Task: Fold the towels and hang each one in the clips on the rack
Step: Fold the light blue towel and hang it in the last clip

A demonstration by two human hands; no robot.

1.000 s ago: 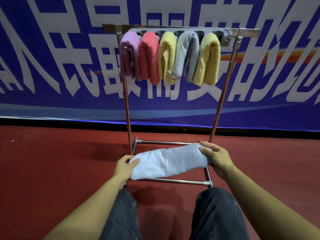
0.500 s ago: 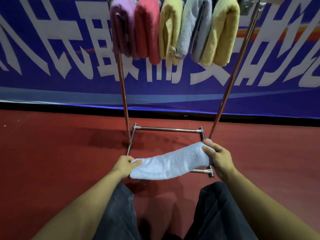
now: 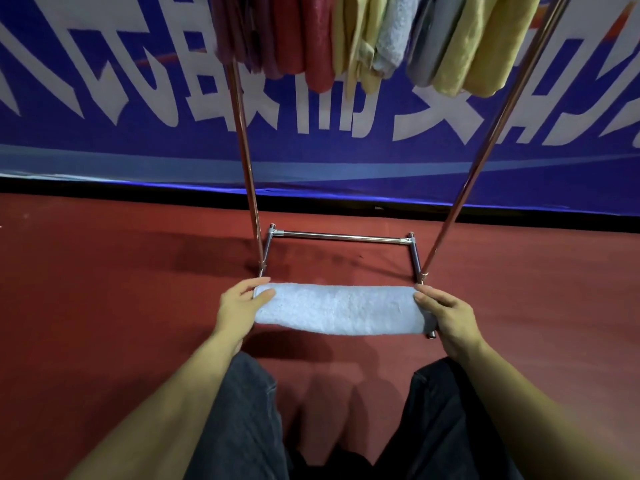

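Note:
A folded pale blue towel [image 3: 341, 309] stretches level between my hands, just above the rack's front base bar. My left hand [image 3: 239, 306] pinches its left end, thumb on top. My right hand [image 3: 446, 311] pinches its right end. The metal rack [image 3: 341, 236] stands in front of me on the red floor. Several folded towels hang from its top, which is out of frame: purple [image 3: 239, 32], red [image 3: 304, 39], yellow [image 3: 356, 43], grey [image 3: 424, 43] and yellow [image 3: 485, 46]. The clips are hidden.
A blue banner [image 3: 104, 98] with white characters covers the wall behind the rack. Red floor [image 3: 104, 289] spreads to both sides. My knees in dark trousers [image 3: 249, 420] are at the bottom of the view.
The view has dropped and moved closer to the rack, so its top bar has left the frame. The towel, tilted before, is now held level and pulled straighter.

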